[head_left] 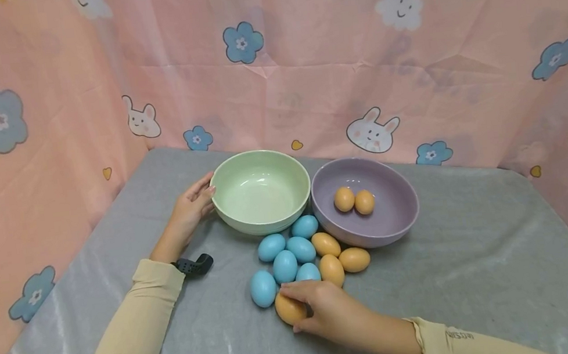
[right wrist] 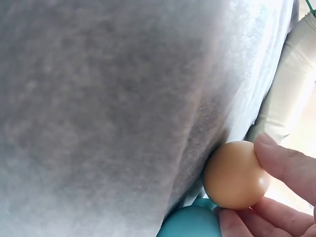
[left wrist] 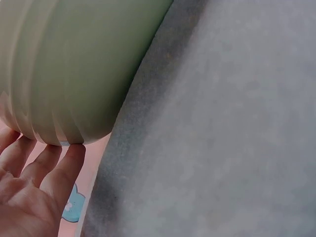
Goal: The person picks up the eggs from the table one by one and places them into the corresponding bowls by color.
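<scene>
My right hand [head_left: 333,311] pinches an orange egg [head_left: 289,308] between thumb and fingers at the front of a group of eggs. In the right wrist view the thumb lies on one side of that egg [right wrist: 236,175] and the fingers on the other, with a blue egg [right wrist: 190,223] close by. My left hand [head_left: 189,211] rests its extended fingertips on the outer left side of a light green bowl [head_left: 259,194], whose inside shows no eggs. The left wrist view shows those fingers [left wrist: 64,173] touching the bowl's wall [left wrist: 84,69].
A purple bowl [head_left: 395,211] stands right of the green one, holding two orange eggs [head_left: 344,199]. Several blue eggs [head_left: 285,267] and three orange eggs [head_left: 355,259] lie before the bowls on the grey cloth [head_left: 463,273]. A pink patterned curtain [head_left: 306,92] hangs behind.
</scene>
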{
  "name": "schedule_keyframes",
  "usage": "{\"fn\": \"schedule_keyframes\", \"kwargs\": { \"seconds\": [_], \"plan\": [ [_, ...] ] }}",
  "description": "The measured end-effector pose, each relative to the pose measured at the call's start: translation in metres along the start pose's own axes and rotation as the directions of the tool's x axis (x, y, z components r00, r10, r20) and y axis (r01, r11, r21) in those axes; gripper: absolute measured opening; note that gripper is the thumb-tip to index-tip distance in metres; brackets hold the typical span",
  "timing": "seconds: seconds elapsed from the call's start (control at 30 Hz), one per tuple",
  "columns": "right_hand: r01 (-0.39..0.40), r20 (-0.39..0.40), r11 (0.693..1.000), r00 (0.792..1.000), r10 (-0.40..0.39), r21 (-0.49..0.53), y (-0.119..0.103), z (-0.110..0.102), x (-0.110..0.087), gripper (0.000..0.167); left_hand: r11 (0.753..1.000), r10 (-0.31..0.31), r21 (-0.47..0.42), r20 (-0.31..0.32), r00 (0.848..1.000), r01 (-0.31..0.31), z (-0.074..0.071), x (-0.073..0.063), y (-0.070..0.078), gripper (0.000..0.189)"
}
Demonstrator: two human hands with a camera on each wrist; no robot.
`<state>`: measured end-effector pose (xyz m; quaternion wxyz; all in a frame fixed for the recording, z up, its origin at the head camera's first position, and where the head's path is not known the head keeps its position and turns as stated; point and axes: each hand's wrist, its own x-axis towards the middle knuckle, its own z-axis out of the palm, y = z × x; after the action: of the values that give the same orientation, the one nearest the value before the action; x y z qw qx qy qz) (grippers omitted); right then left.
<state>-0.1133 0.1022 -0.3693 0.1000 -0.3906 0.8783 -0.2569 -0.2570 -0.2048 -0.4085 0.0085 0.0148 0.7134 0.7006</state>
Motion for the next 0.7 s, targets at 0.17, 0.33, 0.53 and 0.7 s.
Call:
{"fn": "schedule_keyframes", "kwargs": {
  "seconds": [0.17, 0.33, 0.53, 0.7],
  "plan": [
    [0.026, 0.000, 0.998, 1.000, -0.026, -0.053, -0.0002, 0.0015, -0.0009, 0.056, 1.000, -0.004, -0.004, 0.002, 1.000, 0.004, 0.0003, 0.0000, 0.0005, 0.060],
    [0.029, -0.016, 0.998, 0.999, -0.030, -0.049, 0.0001, 0.0019, -0.0009, 0.053, 1.000, -0.005, -0.001, -0.004, 1.000, 0.005, 0.0007, 0.0012, 0.0002, 0.060],
    [0.013, -0.065, 0.999, 0.998, -0.011, 0.032, 0.0012, 0.0015, -0.0005, 0.051, 1.000, -0.005, 0.004, -0.007, 1.000, 0.005, 0.0012, 0.0010, 0.0007, 0.059],
    [-0.019, -0.113, 0.982, 0.993, 0.040, 0.189, 0.0034, -0.0001, -0.0011, 0.051, 1.000, -0.008, -0.012, -0.012, 1.000, 0.008, 0.0009, 0.0010, 0.0008, 0.058]
  ]
}}
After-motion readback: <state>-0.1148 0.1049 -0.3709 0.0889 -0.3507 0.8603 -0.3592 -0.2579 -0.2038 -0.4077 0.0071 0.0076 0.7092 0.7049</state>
